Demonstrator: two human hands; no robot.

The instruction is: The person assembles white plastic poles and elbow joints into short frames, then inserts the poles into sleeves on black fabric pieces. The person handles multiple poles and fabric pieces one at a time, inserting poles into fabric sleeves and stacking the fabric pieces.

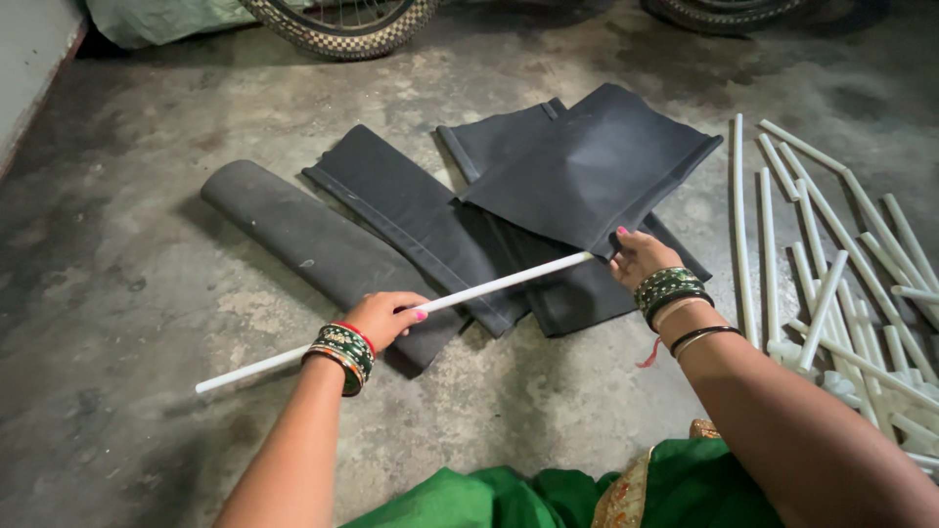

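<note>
My left hand grips a long white rod near its middle, holding it slanted above the floor. One end of the rod meets the lower edge of a dark grey fabric piece, where my right hand pinches the cloth beside the rod's tip. More dark fabric pieces lie flat under and left of it. A rolled dark sleeve lies furthest left. Both wrists wear green and red bangles.
A loose pile of white rods lies on the concrete floor at the right. Two bicycle tyres stand at the back. My green garment fills the bottom edge. A wall base runs along the left.
</note>
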